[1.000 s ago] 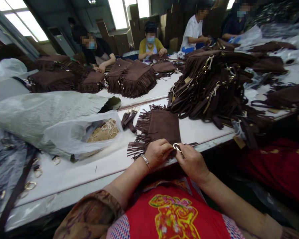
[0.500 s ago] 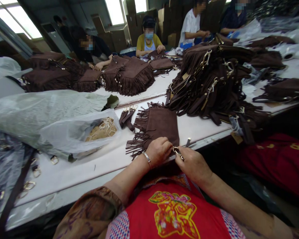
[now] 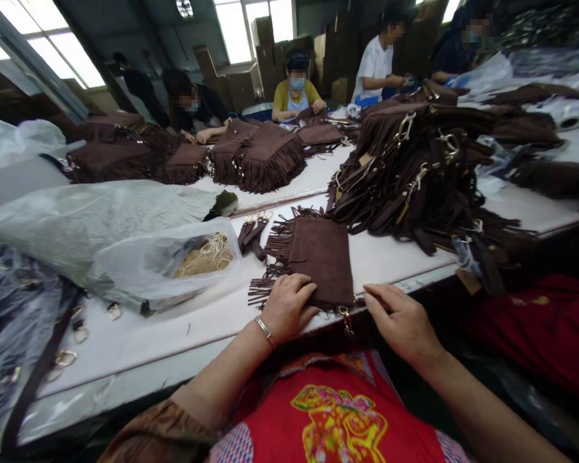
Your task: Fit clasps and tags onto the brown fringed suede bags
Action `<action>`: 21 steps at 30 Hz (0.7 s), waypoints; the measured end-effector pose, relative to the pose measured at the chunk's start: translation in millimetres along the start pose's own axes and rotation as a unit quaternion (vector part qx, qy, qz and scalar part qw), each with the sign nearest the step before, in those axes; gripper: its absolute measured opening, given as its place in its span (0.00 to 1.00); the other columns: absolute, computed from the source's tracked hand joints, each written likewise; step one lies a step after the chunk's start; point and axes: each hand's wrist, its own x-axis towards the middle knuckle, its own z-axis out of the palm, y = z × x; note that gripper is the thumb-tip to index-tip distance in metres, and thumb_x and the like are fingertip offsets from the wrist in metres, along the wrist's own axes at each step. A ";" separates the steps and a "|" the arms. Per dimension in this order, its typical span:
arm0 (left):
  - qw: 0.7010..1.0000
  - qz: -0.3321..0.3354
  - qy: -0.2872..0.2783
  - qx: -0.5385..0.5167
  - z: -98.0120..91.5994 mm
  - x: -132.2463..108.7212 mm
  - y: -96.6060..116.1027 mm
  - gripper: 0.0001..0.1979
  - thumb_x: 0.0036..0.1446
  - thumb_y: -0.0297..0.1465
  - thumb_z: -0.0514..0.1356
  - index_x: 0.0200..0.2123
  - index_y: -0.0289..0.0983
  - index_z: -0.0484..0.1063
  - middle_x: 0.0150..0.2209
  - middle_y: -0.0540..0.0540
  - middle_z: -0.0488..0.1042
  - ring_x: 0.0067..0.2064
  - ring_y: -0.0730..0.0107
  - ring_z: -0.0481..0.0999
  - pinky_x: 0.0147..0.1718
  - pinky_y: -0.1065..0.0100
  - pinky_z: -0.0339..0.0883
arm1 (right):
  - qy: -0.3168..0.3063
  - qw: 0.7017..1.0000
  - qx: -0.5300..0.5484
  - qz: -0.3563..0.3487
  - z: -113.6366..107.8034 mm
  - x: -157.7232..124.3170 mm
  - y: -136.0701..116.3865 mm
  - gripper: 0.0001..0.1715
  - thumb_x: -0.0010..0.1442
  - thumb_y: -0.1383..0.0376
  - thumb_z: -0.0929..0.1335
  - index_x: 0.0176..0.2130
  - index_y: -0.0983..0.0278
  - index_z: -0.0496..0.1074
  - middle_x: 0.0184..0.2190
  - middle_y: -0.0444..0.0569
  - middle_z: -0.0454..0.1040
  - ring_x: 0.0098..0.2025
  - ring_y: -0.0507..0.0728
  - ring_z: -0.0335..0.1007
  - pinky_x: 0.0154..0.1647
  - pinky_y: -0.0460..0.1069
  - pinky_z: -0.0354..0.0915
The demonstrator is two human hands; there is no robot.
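A brown suede fringed bag (image 3: 318,254) lies on the white table (image 3: 174,328) at its near edge. My left hand (image 3: 287,305), with a silver bracelet on the wrist, rests flat on the bag's near left corner, fingers stretched out. My right hand (image 3: 400,318) lies open just right of the bag at the table edge, holding nothing. A small metal clasp (image 3: 346,316) hangs from the bag's near edge between my two hands.
A tall pile of brown bags with straps and metal hardware (image 3: 415,167) stands at the right. A clear plastic bag of tags (image 3: 164,257) lies at the left, short brown straps (image 3: 251,235) beside it. More fringed bags (image 3: 258,154) and several seated workers are across the table.
Both hands were pinching the metal clasp at the bag's edge; they have let go. My left hand now lies flat on the bag and my right hand has opened beside it.
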 end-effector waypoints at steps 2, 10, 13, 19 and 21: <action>0.999 -0.036 0.007 0.013 0.2 -9.6 -2.7 0.24 0.57 0.37 0.64 0.57 0.39 0.69 0.59 0.36 0.67 0.61 0.48 0.65 0.60 0.45 0.59 | -0.010 0.998 -0.009 0.061 4.4 22.3 10.4 0.21 0.65 0.57 0.63 0.51 0.65 0.72 0.48 0.54 0.77 0.47 0.57 0.75 0.51 0.51 0.69; 0.994 -0.092 0.034 0.045 5.2 -33.8 -8.7 0.28 0.55 0.40 0.66 0.58 0.38 0.70 0.64 0.31 0.62 0.63 0.45 0.64 0.60 0.44 0.61 | -0.087 0.990 -0.057 0.093 48.8 71.7 5.7 0.34 0.55 0.58 0.69 0.57 0.72 0.68 0.37 0.59 0.79 0.39 0.64 0.77 0.40 0.55 0.70; 0.993 -0.096 0.032 0.057 4.1 -38.1 -12.2 0.28 0.57 0.43 0.64 0.58 0.38 0.69 0.63 0.32 0.63 0.64 0.46 0.64 0.60 0.45 0.62 | -0.080 0.993 -0.057 0.064 61.3 75.4 -2.2 0.35 0.56 0.63 0.69 0.60 0.72 0.65 0.43 0.61 0.79 0.43 0.64 0.76 0.44 0.55 0.70; 0.993 -0.095 0.016 0.072 -4.1 -10.5 -50.3 0.25 0.61 0.40 0.61 0.58 0.36 0.70 0.62 0.33 0.66 0.63 0.50 0.65 0.61 0.49 0.62 | -0.043 0.998 -0.037 0.023 83.1 117.4 -5.8 0.31 0.59 0.63 0.67 0.60 0.70 0.67 0.44 0.60 0.78 0.44 0.61 0.75 0.47 0.54 0.69; 0.991 -0.108 -0.012 0.083 -7.9 5.9 -67.9 0.23 0.62 0.37 0.61 0.58 0.38 0.70 0.63 0.36 0.66 0.62 0.51 0.67 0.59 0.50 0.64 | -0.033 0.999 -0.030 0.013 88.1 133.1 -4.3 0.30 0.60 0.62 0.66 0.59 0.72 0.67 0.44 0.59 0.78 0.43 0.59 0.75 0.47 0.53 0.69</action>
